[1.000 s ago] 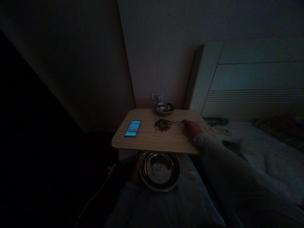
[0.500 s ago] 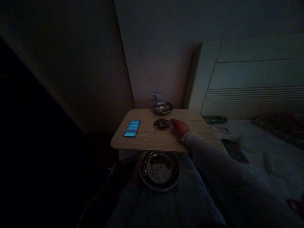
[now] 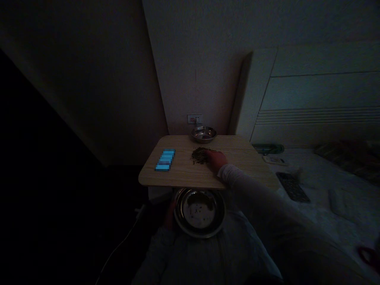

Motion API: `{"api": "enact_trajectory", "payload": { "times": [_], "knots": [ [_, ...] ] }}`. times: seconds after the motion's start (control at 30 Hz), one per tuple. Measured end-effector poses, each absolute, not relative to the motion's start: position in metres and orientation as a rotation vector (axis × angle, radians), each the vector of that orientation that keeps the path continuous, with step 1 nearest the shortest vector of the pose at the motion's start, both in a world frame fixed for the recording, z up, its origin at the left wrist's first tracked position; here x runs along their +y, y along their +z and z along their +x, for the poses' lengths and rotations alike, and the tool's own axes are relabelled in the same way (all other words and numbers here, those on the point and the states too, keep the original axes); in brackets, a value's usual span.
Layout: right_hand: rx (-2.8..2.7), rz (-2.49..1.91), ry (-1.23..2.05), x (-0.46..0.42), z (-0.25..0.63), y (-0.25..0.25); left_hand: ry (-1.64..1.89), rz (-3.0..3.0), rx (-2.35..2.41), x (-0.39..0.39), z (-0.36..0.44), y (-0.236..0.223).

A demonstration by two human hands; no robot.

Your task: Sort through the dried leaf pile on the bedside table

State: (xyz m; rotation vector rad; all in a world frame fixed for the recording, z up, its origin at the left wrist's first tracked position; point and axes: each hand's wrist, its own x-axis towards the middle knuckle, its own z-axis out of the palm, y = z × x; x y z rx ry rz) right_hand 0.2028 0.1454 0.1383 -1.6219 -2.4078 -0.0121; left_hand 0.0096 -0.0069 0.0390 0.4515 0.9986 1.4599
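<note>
The room is dim. My right hand (image 3: 215, 160) rests on the small wooden table (image 3: 190, 178), its fingers reaching into the right edge of a pile of small dark seeds (image 3: 198, 155); the finger pose is too dark to read. My left hand (image 3: 170, 215) grips the left rim of a large steel bowl (image 3: 199, 211) held on my lap just below the table's front edge. That bowl has a few dark bits inside. A smaller steel bowl (image 3: 203, 134) stands at the table's far edge.
A phone with a lit blue screen (image 3: 165, 160) lies on the table's left side. A wall socket (image 3: 195, 118) sits behind the table. A bed to the right carries a dark remote (image 3: 292, 187) and a white remote (image 3: 274, 160). A cable (image 3: 118, 245) trails at lower left.
My right hand has slid left across the table from its right side onto the seed pile. The spoon-like piece seen by it a second ago no longer shows. The lap bowl stays put.
</note>
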Motion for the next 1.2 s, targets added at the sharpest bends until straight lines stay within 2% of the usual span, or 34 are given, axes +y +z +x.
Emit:
{"api": "enact_trajectory", "payload": {
  "times": [0.33,0.6,1.2],
  "knots": [
    [-2.325,-1.600,-0.058,0.135,0.215,0.139,1.441,0.506,0.985,-0.005,0.005,0.026],
    [-2.397,-1.615,-0.051,0.121,0.214,0.134,1.419,0.487,0.970,-0.009,0.010,0.041],
    [-2.448,-1.552,0.006,0.094,0.215,0.135,1.389,0.364,0.924,-0.006,0.010,0.031]
  ]
}}
